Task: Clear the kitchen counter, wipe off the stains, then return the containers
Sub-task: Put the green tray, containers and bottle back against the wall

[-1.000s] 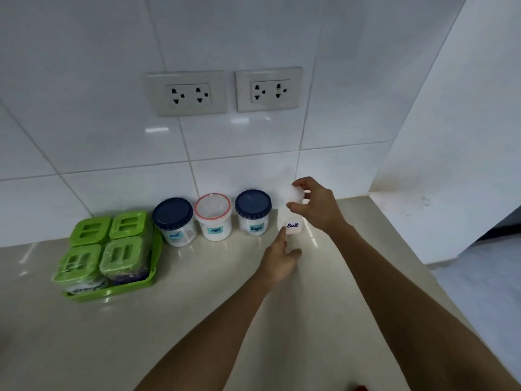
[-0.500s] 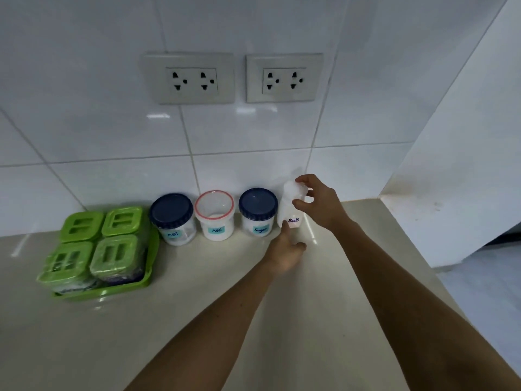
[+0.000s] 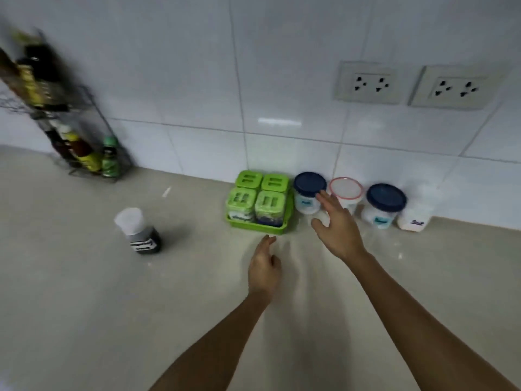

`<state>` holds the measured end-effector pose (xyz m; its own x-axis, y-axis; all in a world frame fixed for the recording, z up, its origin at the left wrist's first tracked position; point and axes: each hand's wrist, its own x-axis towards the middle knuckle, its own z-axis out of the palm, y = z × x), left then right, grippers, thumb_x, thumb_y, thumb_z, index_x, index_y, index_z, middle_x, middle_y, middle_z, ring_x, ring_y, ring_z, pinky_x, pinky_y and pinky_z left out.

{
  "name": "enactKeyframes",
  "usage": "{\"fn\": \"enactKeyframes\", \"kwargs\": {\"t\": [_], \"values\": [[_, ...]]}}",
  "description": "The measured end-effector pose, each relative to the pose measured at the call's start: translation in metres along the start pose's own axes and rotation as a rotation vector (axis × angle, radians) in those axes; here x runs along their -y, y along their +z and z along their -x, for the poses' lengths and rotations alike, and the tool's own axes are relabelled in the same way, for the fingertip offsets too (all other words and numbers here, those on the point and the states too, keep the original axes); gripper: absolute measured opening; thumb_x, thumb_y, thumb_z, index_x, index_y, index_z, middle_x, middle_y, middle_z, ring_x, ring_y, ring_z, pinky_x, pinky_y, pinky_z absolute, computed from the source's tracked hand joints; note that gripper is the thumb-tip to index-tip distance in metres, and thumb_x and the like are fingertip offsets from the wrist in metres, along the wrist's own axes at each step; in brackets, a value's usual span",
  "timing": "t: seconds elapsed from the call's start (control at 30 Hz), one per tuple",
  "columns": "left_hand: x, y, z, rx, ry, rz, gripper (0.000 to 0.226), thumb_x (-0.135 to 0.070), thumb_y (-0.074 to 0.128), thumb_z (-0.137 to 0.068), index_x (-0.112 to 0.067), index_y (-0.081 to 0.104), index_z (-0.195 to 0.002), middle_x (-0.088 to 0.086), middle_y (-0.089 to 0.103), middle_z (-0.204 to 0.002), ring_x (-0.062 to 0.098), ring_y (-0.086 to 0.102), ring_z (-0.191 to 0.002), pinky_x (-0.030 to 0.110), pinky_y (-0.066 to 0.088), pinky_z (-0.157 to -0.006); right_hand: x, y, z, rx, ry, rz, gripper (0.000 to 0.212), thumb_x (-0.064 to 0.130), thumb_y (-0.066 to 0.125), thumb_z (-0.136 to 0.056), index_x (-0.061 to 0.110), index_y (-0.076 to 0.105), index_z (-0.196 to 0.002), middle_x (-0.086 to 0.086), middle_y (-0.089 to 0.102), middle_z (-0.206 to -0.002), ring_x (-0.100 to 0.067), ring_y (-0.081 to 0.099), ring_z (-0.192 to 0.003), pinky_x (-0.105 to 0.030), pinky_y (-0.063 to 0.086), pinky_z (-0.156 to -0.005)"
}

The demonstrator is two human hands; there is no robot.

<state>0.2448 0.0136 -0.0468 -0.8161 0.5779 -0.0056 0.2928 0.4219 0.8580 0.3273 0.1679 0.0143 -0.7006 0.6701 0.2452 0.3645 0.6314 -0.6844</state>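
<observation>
Against the tiled wall at two o'clock, the salt container now stands released beside the navy-lidded jar. Right hand and left hand are both empty, fingers relaxed. The dark shaker at nine o'clock likely goes back next.

Both forearms outstretched, right hand flat with fingers spread, left hand lower, fingers seemingly relaxed.

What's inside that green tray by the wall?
Four small boxes sit in the green tray, two by two. Their green lids cover the tops, so what fills them is mostly hidden and blurry.
</observation>
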Motion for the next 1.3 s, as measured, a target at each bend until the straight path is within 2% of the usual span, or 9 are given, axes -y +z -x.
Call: {"fn": "enactKeyframes", "kwargs": {"t": [0.13, 0.27, 0.53, 0.6, 0.7, 0.87, 0.97, 1.1, 1.3], "values": [[0.046, -0.084, 0.014, -0.399, -0.105, 0.023, 0.051, 0.004, 0.047, -0.085, -0.013, 0.046, -0.133, 0.004, 0.042, -0.143, 0.020, 0.041, -0.131, 0.015, 0.027, -0.097, 0.074, 0.074, -0.003, 0.212, -0.134, -0.007, 0.060, 0.014, 0.062, -0.086, 0.013, 0.042, -0.142, 0.000, 0.034, -0.151, -0.017, 0.023, -0.143, -0.024, 0.019, -0.113], [0.083, -0.155, 0.006, -0.518, -0.274, 0.066, 0.060, -0.007, 0.051, -0.089, -0.009, 0.028, -0.144, 0.009, 0.033, -0.149, 0.027, 0.037, -0.133, 0.032, 0.032, -0.104, 0.145, 0.133, -0.012, 0.349, -0.242, 0.011, 0.058, 0.019, 0.057, -0.089, 0.015, 0.038, -0.144, 0.002, 0.028, -0.154, -0.014, 0.018, -0.144, -0.025, 0.017, -0.114], [0.122, -0.245, -0.040, -0.291, -0.343, 0.167, 0.075, -0.023, 0.053, -0.090, -0.013, 0.009, -0.150, 0.010, 0.024, -0.154, 0.031, 0.029, -0.139, 0.044, 0.029, -0.111, 0.246, 0.216, -0.037, 0.536, -0.325, 0.028, 0.065, 0.030, 0.056, -0.090, 0.031, 0.025, -0.148, 0.001, 0.019, -0.157, -0.017, 0.022, -0.143, -0.036, 0.025, -0.114], [0.130, -0.256, -0.051, -0.205, -0.341, 0.176, 0.073, -0.027, 0.055, -0.089, -0.014, 0.016, -0.149, 0.010, 0.036, -0.149, 0.031, 0.039, -0.132, 0.043, 0.036, -0.106, 0.258, 0.232, -0.043, 0.566, -0.308, 0.028, 0.068, 0.032, 0.060, -0.089, 0.033, 0.026, -0.147, -0.001, 0.019, -0.157, -0.019, 0.022, -0.143, -0.037, 0.025, -0.114], [0.141, -0.264, -0.065, -0.113, -0.304, 0.184, 0.061, -0.028, 0.059, -0.082, -0.021, 0.037, -0.138, 0.002, 0.058, -0.126, 0.022, 0.056, -0.109, 0.033, 0.045, -0.086, 0.267, 0.249, -0.050, 0.603, -0.280, 0.044, 0.069, 0.031, 0.066, -0.085, 0.028, 0.032, -0.146, -0.003, 0.027, -0.154, -0.020, 0.027, -0.140, -0.033, 0.025, -0.113], [0.150, -0.267, -0.073, -0.073, -0.299, 0.193, 0.050, -0.017, 0.054, -0.081, -0.027, 0.046, -0.129, -0.002, 0.062, -0.114, 0.017, 0.058, -0.098, 0.028, 0.044, -0.077, 0.271, 0.259, -0.055, 0.576, -0.245, 0.045, 0.058, 0.028, 0.073, -0.079, 0.021, 0.049, -0.131, -0.010, 0.056, -0.126, -0.027, 0.049, -0.117, -0.034, 0.041, -0.097], [0.144, -0.267, -0.067, -0.054, -0.263, 0.189, 0.054, -0.026, 0.049, -0.072, -0.027, 0.049, -0.126, -0.002, 0.063, -0.113, 0.017, 0.058, -0.098, 0.028, 0.042, -0.077, 0.271, 0.252, -0.054, 0.575, -0.250, 0.053, 0.056, 0.027, 0.074, -0.077, 0.022, 0.052, -0.128, -0.010, 0.058, -0.124, -0.026, 0.051, -0.114, -0.032, 0.043, -0.093], [0.131, -0.260, -0.059, -0.029, -0.140, 0.126, 0.045, -0.007, 0.050, -0.088, -0.019, 0.050, -0.131, 0.000, 0.060, -0.123, 0.017, 0.055, -0.108, 0.026, 0.038, -0.085, 0.258, 0.221, -0.059, 0.540, -0.209, 0.042, 0.055, 0.035, 0.075, -0.072, 0.031, 0.055, -0.123, -0.004, 0.060, -0.122, -0.023, 0.055, -0.110, -0.033, 0.046, -0.092], [0.072, -0.203, -0.042, 0.034, 0.035, 0.146, 0.051, 0.003, 0.050, -0.084, -0.016, 0.053, -0.130, -0.002, 0.062, -0.123, 0.014, 0.055, -0.113, 0.022, 0.037, -0.089, 0.205, 0.125, -0.058, 0.430, -0.160, 0.057, 0.051, 0.038, 0.078, -0.066, 0.033, 0.060, -0.114, 0.003, 0.064, -0.110, -0.017, 0.060, -0.100, -0.031, 0.049, -0.086]]}}
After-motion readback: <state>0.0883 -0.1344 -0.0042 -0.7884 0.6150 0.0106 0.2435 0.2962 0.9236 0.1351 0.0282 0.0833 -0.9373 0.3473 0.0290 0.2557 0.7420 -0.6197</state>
